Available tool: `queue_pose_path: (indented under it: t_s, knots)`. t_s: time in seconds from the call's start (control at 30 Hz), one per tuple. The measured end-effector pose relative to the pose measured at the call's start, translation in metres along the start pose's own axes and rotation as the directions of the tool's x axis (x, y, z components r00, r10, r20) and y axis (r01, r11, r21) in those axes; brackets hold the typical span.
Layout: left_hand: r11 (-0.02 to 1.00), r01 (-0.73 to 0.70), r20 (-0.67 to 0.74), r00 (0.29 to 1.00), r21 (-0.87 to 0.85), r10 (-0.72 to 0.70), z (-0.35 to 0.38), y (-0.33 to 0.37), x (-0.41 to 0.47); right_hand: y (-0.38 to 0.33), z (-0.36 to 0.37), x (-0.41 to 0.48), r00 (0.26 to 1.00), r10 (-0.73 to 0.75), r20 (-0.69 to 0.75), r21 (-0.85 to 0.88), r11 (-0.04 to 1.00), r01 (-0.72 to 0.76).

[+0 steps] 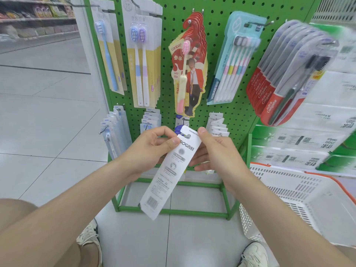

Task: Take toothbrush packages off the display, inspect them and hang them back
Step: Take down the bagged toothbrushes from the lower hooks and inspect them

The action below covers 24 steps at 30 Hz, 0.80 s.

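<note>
White cardboard toothbrush package (169,170), just one, back toward me, is pinched near its top by my left hand (152,149) and right hand (213,151), before the lower edge of the green pegboard display (167,26). I judge I'm inspecting; next its hang-hole needs a peg. Five upper stacks (192,60), four lower stacks (218,125).

display board (167,31) top row, left edge to right edge: single-brush packs (107,54) / twin-brush packs (142,60) / figure-shaped packs (189,74) / multi-brush packs (233,64) / Colgate packs (279,79) | before bottom centre: held package (169,174) between left hand (152,149) and right hand (215,151) | basket (289,182) on floor, right of board
</note>
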<state>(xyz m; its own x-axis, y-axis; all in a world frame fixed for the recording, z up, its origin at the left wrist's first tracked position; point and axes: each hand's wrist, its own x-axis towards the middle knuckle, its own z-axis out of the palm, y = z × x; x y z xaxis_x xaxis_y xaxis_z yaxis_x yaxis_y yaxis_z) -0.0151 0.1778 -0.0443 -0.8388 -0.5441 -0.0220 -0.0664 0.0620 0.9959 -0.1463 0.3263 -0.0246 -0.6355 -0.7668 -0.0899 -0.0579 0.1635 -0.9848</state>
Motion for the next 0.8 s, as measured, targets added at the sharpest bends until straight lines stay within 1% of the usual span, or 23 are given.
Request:
queue_pose_path:
  t_s: [0.07, 0.13, 0.23, 0.37, 0.4, 0.43, 0.47, 0.5, 0.53, 0.6, 0.63, 0.67, 0.7, 0.73, 0.8]
  knots:
    - [0.999, 0.013, 0.016, 1.000, 0.029, -0.014, 0.000, 0.001, 0.000, 0.001, 0.000, 0.000, 0.999, -0.039, -0.028, -0.016, 0.999, 0.039]
    - [1.000, 0.024, -0.005, 1.000, 0.018, -0.024, 0.001, 0.000, 0.000, 0.002, 0.001, 0.000, 0.997, -0.064, -0.032, -0.019, 0.998, 0.064]
    - [0.999, 0.035, -0.046, 0.998, 0.041, -0.033, 0.004, 0.001, -0.001, 0.001, 0.001, 0.000, 0.999, -0.052, -0.012, 0.011, 0.999, 0.052]
    - [0.999, 0.041, -0.066, 0.997, 0.001, -0.041, 0.005, 0.002, -0.001, 0.000, 0.000, -0.001, 1.000, -0.017, -0.008, 0.035, 0.999, 0.017]
    - [0.999, 0.011, -0.090, 0.996, 0.045, -0.007, 0.006, 0.001, -0.002, 0.000, 0.000, -0.001, 1.000, -0.002, -0.024, 0.038, 0.999, 0.003]
    - [0.992, -0.033, -0.112, 0.993, 0.125, 0.048, 0.006, 0.000, -0.002, 0.000, 0.000, -0.001, 0.999, 0.014, -0.046, 0.045, 0.999, -0.012]
    - [0.972, -0.081, -0.115, 0.987, 0.221, 0.109, 0.007, -0.002, -0.002, 0.001, 0.000, 0.000, 0.997, 0.033, -0.070, 0.061, 0.998, -0.029]
    - [0.939, -0.125, -0.089, 0.983, 0.320, 0.161, 0.006, -0.004, -0.003, 0.001, 0.000, 0.000, 0.994, 0.054, -0.091, 0.086, 0.995, -0.046]
    - [0.883, -0.170, -0.035, 0.978, 0.437, 0.206, 0.005, -0.007, -0.002, 0.002, 0.000, 0.001, 0.992, 0.073, -0.107, 0.113, 0.992, -0.061]
    - [0.714, -0.271, 0.105, 0.957, 0.645, 0.269, 0.001, -0.012, -0.001, 0.002, 0.000, 0.001, 0.989, 0.095, -0.117, 0.155, 0.985, -0.076]
    - [0.647, -0.320, 0.158, 0.942, 0.692, 0.296, 0.001, -0.015, 0.000, 0.002, 0.000, 0.001, 0.989, 0.092, -0.114, 0.165, 0.984, -0.072]
    - [0.615, -0.351, 0.186, 0.930, 0.706, 0.318, 0.001, -0.017, 0.001, 0.002, 0.000, 0.001, 0.991, 0.080, -0.108, 0.166, 0.984, -0.061]
    - [0.613, -0.363, 0.187, 0.924, 0.701, 0.333, 0.002, -0.017, 0.000, 0.002, 0.001, 0.000, 0.993, 0.058, -0.106, 0.159, 0.986, -0.040]
    - [0.635, -0.357, 0.171, 0.926, 0.686, 0.336, 0.003, -0.016, 0.000, 0.002, 0.002, 0.000, 0.993, 0.021, -0.115, 0.137, 0.991, -0.005]
    - [0.706, -0.327, 0.134, 0.939, 0.628, 0.316, 0.003, -0.015, 0.000, 0.003, 0.003, 0.001, 0.980, -0.100, -0.175, 0.024, 0.994, 0.106]
